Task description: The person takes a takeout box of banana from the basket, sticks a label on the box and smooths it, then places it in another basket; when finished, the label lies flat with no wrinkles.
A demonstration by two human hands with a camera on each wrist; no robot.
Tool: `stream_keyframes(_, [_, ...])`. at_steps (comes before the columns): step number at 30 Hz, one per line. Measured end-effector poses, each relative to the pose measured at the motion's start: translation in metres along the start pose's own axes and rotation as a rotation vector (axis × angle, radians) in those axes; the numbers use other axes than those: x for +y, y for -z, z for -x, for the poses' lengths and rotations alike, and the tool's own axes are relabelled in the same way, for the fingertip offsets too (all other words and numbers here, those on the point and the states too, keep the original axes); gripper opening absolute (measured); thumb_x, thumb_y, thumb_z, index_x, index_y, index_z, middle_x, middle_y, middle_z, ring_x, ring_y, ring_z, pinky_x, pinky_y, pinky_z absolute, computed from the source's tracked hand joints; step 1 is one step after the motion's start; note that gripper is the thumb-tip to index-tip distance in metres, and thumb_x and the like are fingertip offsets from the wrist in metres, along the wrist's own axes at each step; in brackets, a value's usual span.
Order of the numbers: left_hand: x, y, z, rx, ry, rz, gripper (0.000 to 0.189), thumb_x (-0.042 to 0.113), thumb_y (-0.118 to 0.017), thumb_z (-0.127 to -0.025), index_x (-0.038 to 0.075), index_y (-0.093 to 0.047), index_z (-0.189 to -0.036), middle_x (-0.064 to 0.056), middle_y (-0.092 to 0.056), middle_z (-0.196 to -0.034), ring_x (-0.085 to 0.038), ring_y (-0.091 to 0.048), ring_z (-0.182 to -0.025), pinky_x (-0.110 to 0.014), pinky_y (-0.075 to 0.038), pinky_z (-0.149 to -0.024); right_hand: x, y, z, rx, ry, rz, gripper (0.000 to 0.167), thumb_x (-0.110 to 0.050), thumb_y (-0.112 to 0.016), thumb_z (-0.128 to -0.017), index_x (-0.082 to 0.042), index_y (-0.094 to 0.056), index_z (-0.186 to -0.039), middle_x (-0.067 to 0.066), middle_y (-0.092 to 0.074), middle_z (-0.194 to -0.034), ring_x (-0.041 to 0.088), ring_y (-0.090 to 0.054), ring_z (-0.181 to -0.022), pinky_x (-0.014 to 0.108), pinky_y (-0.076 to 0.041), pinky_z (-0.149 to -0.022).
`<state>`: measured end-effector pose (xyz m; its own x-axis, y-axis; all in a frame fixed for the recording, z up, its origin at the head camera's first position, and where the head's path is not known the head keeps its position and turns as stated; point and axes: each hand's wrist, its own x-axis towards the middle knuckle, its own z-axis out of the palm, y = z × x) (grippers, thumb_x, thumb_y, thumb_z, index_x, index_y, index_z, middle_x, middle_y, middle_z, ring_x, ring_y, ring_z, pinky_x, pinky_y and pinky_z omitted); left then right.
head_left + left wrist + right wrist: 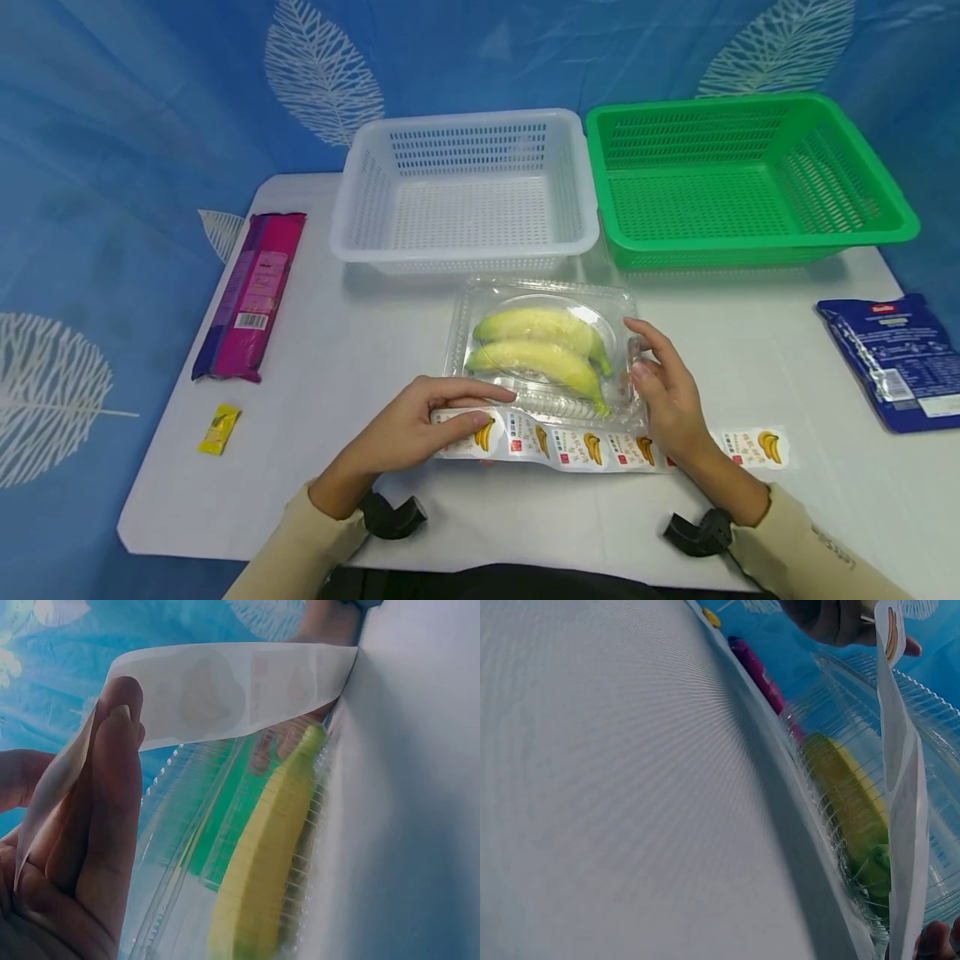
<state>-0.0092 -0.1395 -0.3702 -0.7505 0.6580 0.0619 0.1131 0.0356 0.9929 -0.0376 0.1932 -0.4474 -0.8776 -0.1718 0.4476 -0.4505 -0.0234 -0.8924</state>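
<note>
Two yellow-green bananas [536,357] lie in a closed clear plastic clamshell container [459,337] at mid-table in the head view. My left hand [408,425] pinches the left end of a strip of banana stickers [573,450] between thumb and fingers. The strip runs along the container's front side and passes behind my right wrist. In the left wrist view its pale back [195,694] bends around the fingertips. My right hand [670,400] grips the container's right edge, thumb and forefinger at the rim. A banana [847,795] shows through the container wall in the right wrist view.
Behind the container stand a white basket [465,260] and a green basket [757,246], side by side. At left lie a magenta-purple packet [251,300] and a small yellow packet [220,429]. A dark blue pouch [896,362] lies at the right table edge.
</note>
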Motion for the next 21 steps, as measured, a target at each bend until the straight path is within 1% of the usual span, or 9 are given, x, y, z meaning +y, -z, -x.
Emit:
stream_keyframes(3, [0.0,0.0,-0.002,0.003,-0.023,-0.024,0.027,0.006,-0.059,-0.104,0.002,-0.068,-0.129,-0.008,-0.071,-0.124,-0.013,-0.066,-0.088,-0.028,-0.053,-0.073,0.001,0.0,-0.001,0.002,0.006,-0.007,0.051,0.011,-0.041,-0.096,0.009,-0.044,-0.147,0.018,-0.046,-0.11,0.009,-0.044,-0.061,0.025,-0.038,-0.057])
stream_keyframes(5, [0.0,0.0,-0.003,0.0,-0.035,-0.037,0.026,0.006,-0.059,-0.104,0.003,-0.07,-0.128,-0.006,-0.074,-0.108,-0.011,-0.061,-0.075,-0.029,-0.051,-0.07,0.002,0.0,-0.002,0.002,0.008,-0.013,0.051,0.011,-0.041,-0.096,0.009,-0.044,-0.147,0.018,-0.045,-0.11,0.009,-0.043,-0.061,0.025,-0.038,-0.057])
stream_keyframes(8, [0.0,0.0,-0.004,-0.001,-0.053,-0.051,0.025,0.005,-0.058,-0.104,0.004,-0.071,-0.126,-0.001,-0.067,-0.085,-0.009,-0.044,-0.057,-0.028,-0.046,-0.063,0.002,0.0,-0.002,0.003,0.007,-0.025,0.051,0.011,-0.041,-0.096,0.01,-0.044,-0.147,0.018,-0.045,-0.11,0.009,-0.042,-0.06,0.025,-0.037,-0.057])
stream_keyframes(10, [-0.001,0.0,-0.005,-0.001,-0.067,-0.058,0.024,0.005,-0.059,-0.104,0.004,-0.073,-0.123,0.0,-0.065,-0.08,-0.01,-0.037,-0.055,-0.029,-0.044,-0.062,0.001,0.0,-0.002,0.003,0.006,-0.036,0.051,0.01,-0.041,-0.096,0.01,-0.044,-0.147,0.017,-0.045,-0.11,0.009,-0.042,-0.06,0.025,-0.037,-0.057])
stream_keyframes(13, [0.0,0.0,-0.002,-0.002,-0.085,-0.075,0.02,0.004,-0.061,-0.102,0.004,-0.076,-0.116,-0.002,-0.073,-0.094,-0.011,-0.048,-0.062,-0.029,-0.046,-0.064,-0.001,0.0,-0.002,-0.001,-0.001,-0.056,0.051,0.01,-0.041,-0.096,0.01,-0.044,-0.147,0.016,-0.045,-0.11,0.01,-0.045,-0.063,0.024,-0.038,-0.058])
stream_keyframes(16, [0.0,0.001,0.005,-0.016,-0.086,-0.083,0.015,0.003,-0.066,-0.099,0.005,-0.078,-0.108,-0.003,-0.076,-0.099,-0.013,-0.065,-0.079,-0.03,-0.055,-0.072,-0.003,0.0,-0.002,-0.007,-0.03,-0.069,0.05,0.009,-0.042,-0.097,0.009,-0.043,-0.148,0.016,-0.044,-0.112,0.01,-0.049,-0.067,0.023,-0.041,-0.059])
stream_keyframes(18, [0.002,0.004,0.014,-0.025,-0.083,-0.096,0.012,0.003,-0.069,-0.097,0.005,-0.079,-0.104,-0.003,-0.076,-0.096,-0.014,-0.069,-0.081,-0.033,-0.058,-0.073,-0.005,0.001,-0.002,-0.013,-0.059,-0.058,0.05,0.008,-0.043,-0.098,0.007,-0.043,-0.148,0.015,-0.043,-0.111,0.009,-0.05,-0.068,0.022,-0.042,-0.06])
stream_keyframes(19, [0.004,0.007,0.019,-0.033,-0.074,-0.101,0.011,0.003,-0.071,-0.096,0.006,-0.079,-0.102,-0.003,-0.077,-0.099,-0.016,-0.071,-0.086,-0.035,-0.059,-0.075,-0.006,0.002,-0.002,-0.017,-0.074,-0.051,0.05,0.008,-0.043,-0.099,0.007,-0.043,-0.149,0.015,-0.043,-0.111,0.009,-0.05,-0.068,0.022,-0.042,-0.061])
stream_keyframes(21, [0.01,0.016,0.033,-0.049,-0.046,-0.158,0.015,0.005,-0.073,-0.094,0.009,-0.078,-0.108,0.0,-0.077,-0.098,-0.014,-0.072,-0.084,-0.034,-0.059,-0.071,-0.008,0.003,-0.002,-0.025,-0.105,-0.023,0.05,0.006,-0.045,-0.1,0.004,-0.043,-0.149,0.013,-0.043,-0.111,0.008,-0.05,-0.067,0.021,-0.043,-0.061])
